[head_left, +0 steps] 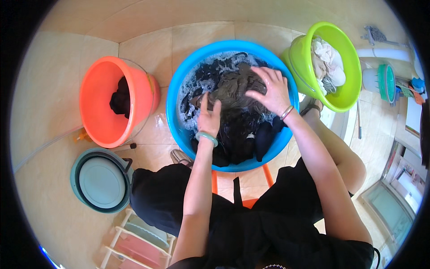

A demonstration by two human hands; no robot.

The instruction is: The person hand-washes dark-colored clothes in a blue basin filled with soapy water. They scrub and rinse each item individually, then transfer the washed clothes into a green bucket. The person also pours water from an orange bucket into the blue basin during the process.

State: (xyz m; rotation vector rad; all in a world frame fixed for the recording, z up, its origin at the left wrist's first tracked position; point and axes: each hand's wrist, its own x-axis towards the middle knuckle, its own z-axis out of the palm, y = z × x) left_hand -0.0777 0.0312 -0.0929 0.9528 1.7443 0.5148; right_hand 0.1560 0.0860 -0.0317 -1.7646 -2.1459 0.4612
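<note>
A large blue basin (172, 130) in front of me contains sudsy water and a heap of dark wet clothes (233, 139). On top lies a grey-brown garment (239, 87), bunched and wet. My left hand (209, 117) is over the left part of the heap, its fingers apart, beside that garment's left end. At the garment's right side is my right hand (272, 91), thumb spread from the fingers. Neither hand visibly grips cloth; whether the fingertips touch it I cannot tell. White foam (190, 83) floats along the basin's left and far sides.
An orange bucket (96, 110) with a black cloth (120, 97) inside stands at left. At right, a lime-green bucket (304, 45) contains pale clothes (327, 62). Nearer left are a grey-green collapsible tub (79, 179) and a white rack (117, 235). My knees flank the basin.
</note>
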